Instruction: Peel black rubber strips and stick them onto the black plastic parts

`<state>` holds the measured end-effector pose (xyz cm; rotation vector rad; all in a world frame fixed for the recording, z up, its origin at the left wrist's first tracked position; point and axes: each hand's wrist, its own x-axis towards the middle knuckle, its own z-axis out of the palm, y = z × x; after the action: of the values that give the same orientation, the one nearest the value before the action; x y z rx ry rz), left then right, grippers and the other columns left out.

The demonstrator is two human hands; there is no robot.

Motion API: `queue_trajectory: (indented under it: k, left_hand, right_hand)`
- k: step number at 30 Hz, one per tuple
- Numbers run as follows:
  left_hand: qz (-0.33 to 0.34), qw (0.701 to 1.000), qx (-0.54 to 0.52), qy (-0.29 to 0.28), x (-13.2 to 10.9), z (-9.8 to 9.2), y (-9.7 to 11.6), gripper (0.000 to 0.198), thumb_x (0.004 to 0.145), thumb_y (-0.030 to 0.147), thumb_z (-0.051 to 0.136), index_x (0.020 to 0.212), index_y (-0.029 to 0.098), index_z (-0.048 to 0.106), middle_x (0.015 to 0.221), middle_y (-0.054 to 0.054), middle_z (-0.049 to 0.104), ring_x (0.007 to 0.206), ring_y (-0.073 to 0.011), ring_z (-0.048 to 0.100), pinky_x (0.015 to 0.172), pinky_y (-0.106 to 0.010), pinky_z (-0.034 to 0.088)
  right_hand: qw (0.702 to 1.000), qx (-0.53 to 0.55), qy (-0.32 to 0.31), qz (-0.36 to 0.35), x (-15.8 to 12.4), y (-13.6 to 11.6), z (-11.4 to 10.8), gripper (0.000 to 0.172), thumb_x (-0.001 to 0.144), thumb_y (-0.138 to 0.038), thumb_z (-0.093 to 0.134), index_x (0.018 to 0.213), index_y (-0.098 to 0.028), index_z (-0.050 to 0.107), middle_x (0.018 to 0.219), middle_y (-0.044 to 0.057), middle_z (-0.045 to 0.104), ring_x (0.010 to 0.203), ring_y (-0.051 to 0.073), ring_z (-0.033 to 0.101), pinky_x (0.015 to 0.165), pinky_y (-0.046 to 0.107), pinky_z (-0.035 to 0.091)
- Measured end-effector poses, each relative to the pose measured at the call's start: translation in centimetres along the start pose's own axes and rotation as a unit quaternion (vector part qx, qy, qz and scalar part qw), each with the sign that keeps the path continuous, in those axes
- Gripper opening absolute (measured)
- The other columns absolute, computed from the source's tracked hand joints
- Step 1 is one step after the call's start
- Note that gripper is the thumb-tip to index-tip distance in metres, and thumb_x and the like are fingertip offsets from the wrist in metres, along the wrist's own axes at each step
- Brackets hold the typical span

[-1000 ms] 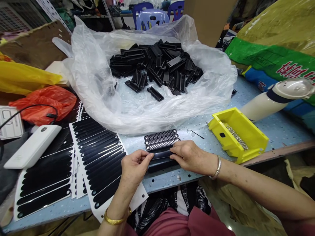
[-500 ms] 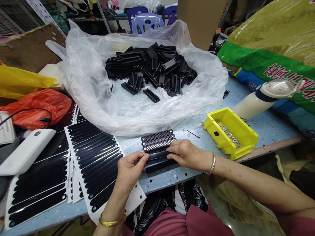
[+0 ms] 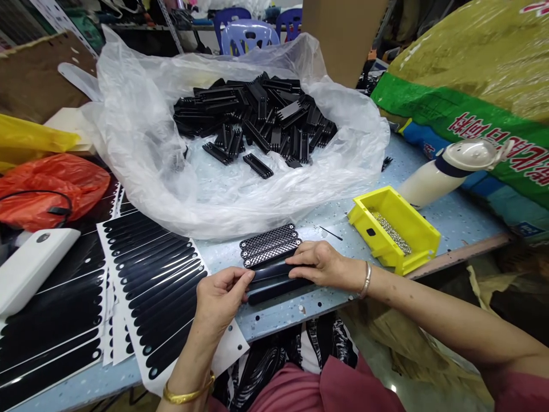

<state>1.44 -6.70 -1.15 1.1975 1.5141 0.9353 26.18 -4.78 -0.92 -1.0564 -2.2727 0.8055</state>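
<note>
A glossy black adhesive strip (image 3: 270,272) stretches between my two hands at the front of the table. My left hand (image 3: 223,294) pinches its left end between thumb and fingertips. At the right end, the closed fingers of my right hand (image 3: 315,263) grip the strip. Just under it lies a smooth black bar (image 3: 277,290), partly covered by my right fingers. Directly beyond the strip, black bars with a criss-cross patterned face (image 3: 268,246) sit side by side. Left of my hands, a white backing sheet (image 3: 229,343) carries rows of similar black strips (image 3: 158,274).
A clear plastic bag (image 3: 206,212) spreads open behind, holding a heap of black comb-ended parts (image 3: 257,109). To the right stand a yellow bin (image 3: 418,252) of small metal pieces and a white bottle (image 3: 437,180). A white device (image 3: 38,269) and red bag (image 3: 51,186) lie left.
The whole view has shifted a little, so things appear farther left. Both hands keep hold of the strip and have barely moved over the bars.
</note>
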Motion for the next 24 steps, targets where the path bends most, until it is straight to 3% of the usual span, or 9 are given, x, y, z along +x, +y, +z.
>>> queue_trajectory:
  k: [9,15,20,24]
  left_hand:
    - [0.004,1.000,0.010,-0.001,0.0,-0.1,-0.2,0.023,0.066,0.040,0.075,0.064,0.017,0.073,0.046,0.001,0.060,0.038,-0.0101,0.054,0.038,-0.017,0.042]
    - [0.005,1.000,0.011,-0.002,0.1,-0.2,-0.4,0.024,0.066,0.040,0.075,0.065,0.017,0.074,0.046,0.001,0.060,0.039,-0.0101,0.054,0.039,-0.017,0.043]
    - [0.007,1.000,0.010,-0.004,0.1,-0.2,-0.5,0.026,0.066,0.042,0.074,0.065,0.017,0.073,0.046,0.001,0.060,0.039,-0.0109,0.054,0.039,-0.019,0.043]
    - [0.014,1.000,0.011,-0.002,0.0,-0.2,-0.7,0.026,0.067,0.043,0.073,0.064,0.017,0.072,0.047,0.001,0.059,0.039,-0.0111,0.053,0.039,-0.019,0.042]
  right_hand:
    - [1.000,0.010,0.001,-0.006,-0.2,-0.1,-0.1,0.023,0.088,-0.024,0.069,0.109,-0.016,0.073,0.088,0.008,0.071,0.081,0.017,0.065,0.077,0.030,0.054]
    - [0.999,0.016,0.039,-0.020,-0.5,0.1,0.2,0.023,0.089,-0.029,0.068,0.104,-0.013,0.073,0.087,0.009,0.072,0.080,0.017,0.066,0.076,0.029,0.053]
    - [0.998,0.026,0.045,0.025,-0.8,0.2,0.1,0.022,0.088,-0.032,0.069,0.101,-0.015,0.073,0.088,0.008,0.073,0.079,0.016,0.066,0.074,0.029,0.053]
    - [0.988,0.050,0.101,0.102,-1.9,0.4,-0.9,0.023,0.083,-0.035,0.071,0.096,-0.016,0.074,0.088,0.007,0.073,0.073,0.015,0.066,0.069,0.029,0.054]
